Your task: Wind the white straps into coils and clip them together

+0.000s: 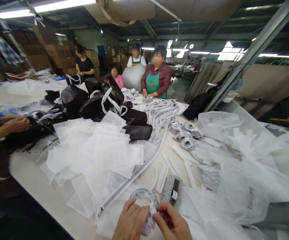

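Holding the coiled strap (144,194) takes both hands, at six o'clock in the view, just above the surface (44,196). The left hand (134,220) wraps its grip over the coil's nine o'clock side; the right hand (173,221) has a narrow grip, thumb and finger pinching at the three o'clock side, though exactly which layer they hold is too small to tell. Judging by its look, the coil is light, soft and hard to break, but springy enough to unwind if let go, and its smooth covering may slide a little. It is best taken across all the turns at once, where the layers stack. A grey tape dispenser (170,190) sits near it, at two o'clock from the coil.
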Motion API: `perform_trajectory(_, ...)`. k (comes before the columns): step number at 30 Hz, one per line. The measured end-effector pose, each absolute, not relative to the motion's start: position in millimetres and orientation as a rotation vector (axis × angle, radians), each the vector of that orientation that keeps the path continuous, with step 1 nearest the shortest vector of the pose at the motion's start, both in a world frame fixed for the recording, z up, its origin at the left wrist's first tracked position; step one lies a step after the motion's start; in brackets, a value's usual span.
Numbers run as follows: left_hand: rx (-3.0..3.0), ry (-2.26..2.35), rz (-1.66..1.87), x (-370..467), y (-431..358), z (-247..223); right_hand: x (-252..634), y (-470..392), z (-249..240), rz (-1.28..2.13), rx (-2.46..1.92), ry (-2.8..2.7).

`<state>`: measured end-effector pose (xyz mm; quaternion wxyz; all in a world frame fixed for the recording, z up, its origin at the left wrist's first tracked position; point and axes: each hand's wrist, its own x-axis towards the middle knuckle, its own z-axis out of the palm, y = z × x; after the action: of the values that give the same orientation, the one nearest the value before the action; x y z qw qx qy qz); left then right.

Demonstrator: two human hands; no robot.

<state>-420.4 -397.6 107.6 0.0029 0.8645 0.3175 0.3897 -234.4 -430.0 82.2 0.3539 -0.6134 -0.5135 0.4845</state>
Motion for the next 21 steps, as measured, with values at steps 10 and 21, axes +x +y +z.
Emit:
perform_trajectory(10, 2.527, 1.161, 1.073, -421, -413, 89, -233, -442, 88, 1.199, -1.394, -1.522)
perform_trajectory(21, 2.518, 1.298, 0.904, -436, -415, 59, -245, -441, 116, 1.526, -1.229, -1.384)
